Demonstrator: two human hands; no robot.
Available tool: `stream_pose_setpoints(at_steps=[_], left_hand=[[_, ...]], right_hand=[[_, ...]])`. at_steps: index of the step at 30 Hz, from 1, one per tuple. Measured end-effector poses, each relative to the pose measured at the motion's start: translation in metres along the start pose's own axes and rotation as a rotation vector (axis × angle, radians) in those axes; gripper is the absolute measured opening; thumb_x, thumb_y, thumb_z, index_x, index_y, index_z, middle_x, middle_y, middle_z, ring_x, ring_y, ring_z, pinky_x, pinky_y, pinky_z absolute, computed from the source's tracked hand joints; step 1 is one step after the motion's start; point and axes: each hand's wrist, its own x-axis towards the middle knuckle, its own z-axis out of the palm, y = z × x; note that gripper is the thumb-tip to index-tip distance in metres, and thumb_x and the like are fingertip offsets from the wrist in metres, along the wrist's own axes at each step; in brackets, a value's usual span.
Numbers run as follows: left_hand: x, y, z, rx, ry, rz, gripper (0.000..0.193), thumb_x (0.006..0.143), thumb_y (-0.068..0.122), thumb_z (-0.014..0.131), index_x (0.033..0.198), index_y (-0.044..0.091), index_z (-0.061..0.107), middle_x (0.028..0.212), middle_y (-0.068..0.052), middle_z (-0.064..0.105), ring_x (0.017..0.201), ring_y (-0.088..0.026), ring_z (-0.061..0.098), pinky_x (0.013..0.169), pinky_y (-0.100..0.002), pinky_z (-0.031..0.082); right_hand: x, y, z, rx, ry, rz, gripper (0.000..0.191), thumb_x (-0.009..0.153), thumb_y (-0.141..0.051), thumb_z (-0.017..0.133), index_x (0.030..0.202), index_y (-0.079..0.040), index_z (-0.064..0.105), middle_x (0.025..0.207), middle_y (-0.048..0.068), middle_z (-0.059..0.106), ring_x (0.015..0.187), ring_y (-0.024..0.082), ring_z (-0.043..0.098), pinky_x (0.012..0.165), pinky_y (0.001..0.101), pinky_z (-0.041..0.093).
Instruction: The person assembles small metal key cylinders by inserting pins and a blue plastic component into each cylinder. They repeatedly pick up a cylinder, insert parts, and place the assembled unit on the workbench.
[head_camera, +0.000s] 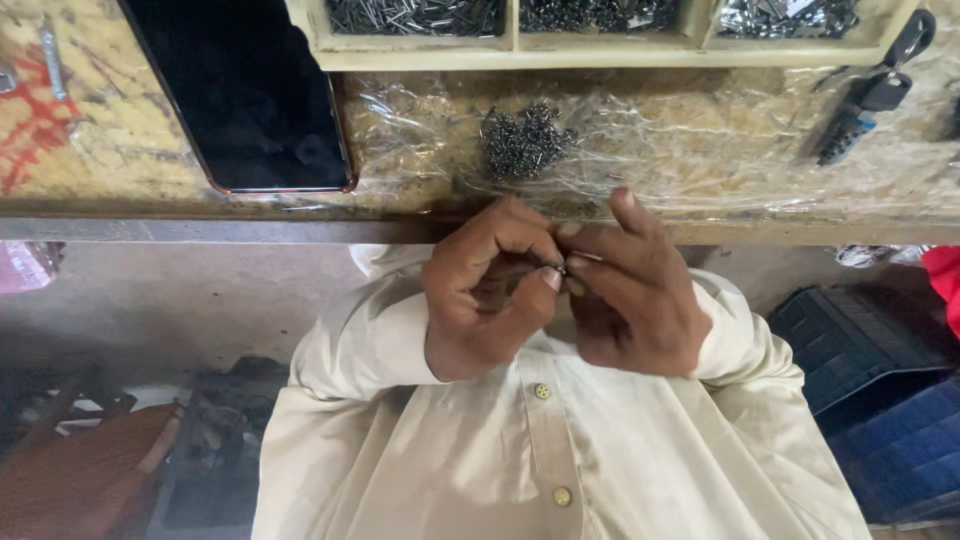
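Observation:
My left hand (485, 290) and my right hand (630, 295) meet just below the workbench edge, in front of my cream shirt. Both pinch a tiny dark metal part (558, 268) between thumbs and fingertips; its shape is too small to tell. Right above my hands, a small heap of dark metal screws (525, 142) lies on a clear plastic sheet (700, 140) on the bench.
A black phone (245, 95) lies on the wooden workbench (100, 170) at left. A cream divided tray (600, 50) with several metal fasteners stands at the back. Keys with a black fob (865, 95) lie at right. Blue crates (880, 400) sit on the floor, right.

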Motion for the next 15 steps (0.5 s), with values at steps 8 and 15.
stream_pose_setpoints(at_steps=[8,15], left_hand=[[0.013,0.005,-0.007,0.193,-0.100,0.055,0.009,0.102,-0.005,0.065,0.108,0.000,0.061,0.101,-0.009,0.060,0.083,-0.012,0.059,0.074,-0.024,0.050],[0.017,-0.003,-0.016,0.269,-0.113,0.166,0.015,0.095,-0.004,0.067,0.109,0.000,0.062,0.101,-0.009,0.061,0.080,-0.014,0.059,0.070,-0.025,0.049]], right_hand=[[-0.006,0.022,-0.032,0.116,-0.124,-0.176,0.034,0.079,0.018,0.069,0.111,0.015,0.056,0.108,0.032,0.064,0.109,0.043,0.070,0.114,0.0591,0.042],[-0.003,0.020,-0.036,0.188,-0.196,0.006,0.031,0.084,0.016,0.072,0.109,0.006,0.056,0.111,0.024,0.061,0.103,0.037,0.068,0.118,0.0572,0.041]])
